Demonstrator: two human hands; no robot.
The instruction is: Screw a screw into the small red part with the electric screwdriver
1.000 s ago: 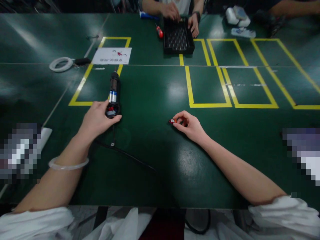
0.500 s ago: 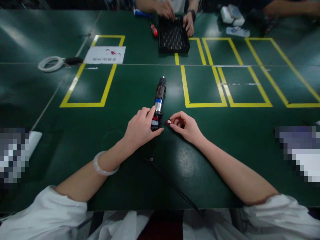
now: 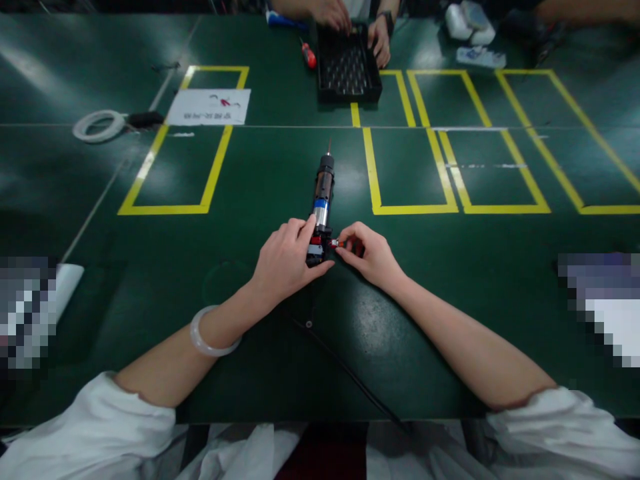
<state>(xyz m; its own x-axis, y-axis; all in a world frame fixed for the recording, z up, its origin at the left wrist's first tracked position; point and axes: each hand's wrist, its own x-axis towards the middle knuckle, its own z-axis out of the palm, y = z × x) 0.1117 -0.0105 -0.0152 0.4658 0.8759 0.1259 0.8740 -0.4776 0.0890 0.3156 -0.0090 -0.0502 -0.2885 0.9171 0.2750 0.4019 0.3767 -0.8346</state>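
An electric screwdriver (image 3: 323, 187) with its inner parts exposed lies on the green table, its thin bit pointing away from me. My left hand (image 3: 287, 257) is closed around its near end, index finger and thumb on either side of a red and grey part. A small red, white and orange piece (image 3: 336, 244) is pinched between the thumb and fingertips of my right hand (image 3: 369, 253). That piece is right at the screwdriver's right side; whether it touches, I cannot tell. A black cable (image 3: 350, 373) runs from below the screwdriver toward the table's front edge.
Across the table a person's hands (image 3: 381, 43) are at a black tray (image 3: 350, 97) of small metal pieces. Beside it lies a red screwdriver (image 3: 309, 57). A paper sheet (image 3: 207, 107) and a white cable coil (image 3: 99, 127) lie at left, with yellow tape outlines (image 3: 415, 209) around.
My right hand has brought the small red piece closer to the screwdriver's side. The screwdriver and my left hand have shifted slightly to the right in view.
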